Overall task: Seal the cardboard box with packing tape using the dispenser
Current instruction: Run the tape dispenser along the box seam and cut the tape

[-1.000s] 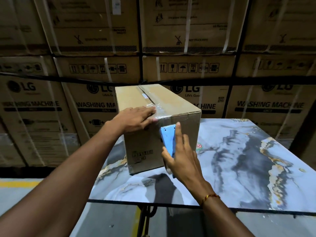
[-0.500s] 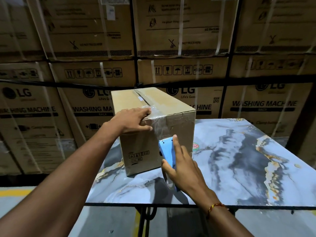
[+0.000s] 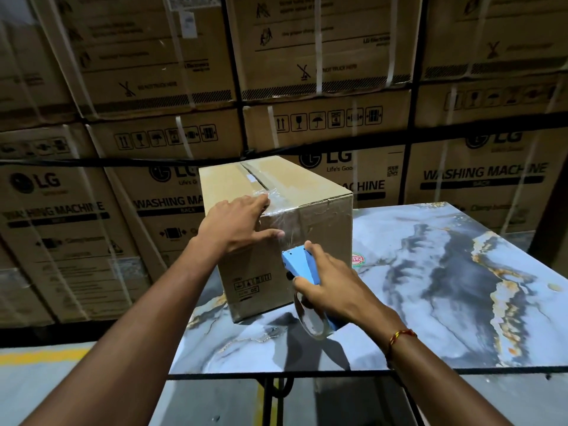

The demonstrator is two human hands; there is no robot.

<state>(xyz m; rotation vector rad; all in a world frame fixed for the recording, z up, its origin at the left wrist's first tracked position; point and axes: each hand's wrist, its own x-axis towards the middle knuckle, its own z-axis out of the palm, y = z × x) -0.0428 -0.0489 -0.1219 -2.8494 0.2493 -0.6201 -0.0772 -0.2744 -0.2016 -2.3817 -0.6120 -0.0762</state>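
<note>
A brown cardboard box point(image 3: 325, 222) stands on the marble-patterned table point(image 3: 445, 287). Clear packing tape point(image 3: 276, 195) runs along the top seam and over the near edge onto the front face. My left hand point(image 3: 236, 222) lies flat over the near top edge, fingers spread, pressing the tape down. A blue tape dispenser point(image 3: 299, 265) with a roll of clear tape below it is held in my right hand point(image 3: 332, 287), its toothed blade against the box's front face just below the left thumb.
Large strapped washing-machine cartons point(image 3: 479, 179) are stacked as a wall close behind the table. The table's front edge point(image 3: 307, 375) is near me, with a dark metal leg under it. A grey floor with a yellow line point(image 3: 40, 355) lies to the left.
The dispenser in my right hand has travelled down the front face of the box, drawing tape with it. My left hand has stayed on the top edge.
</note>
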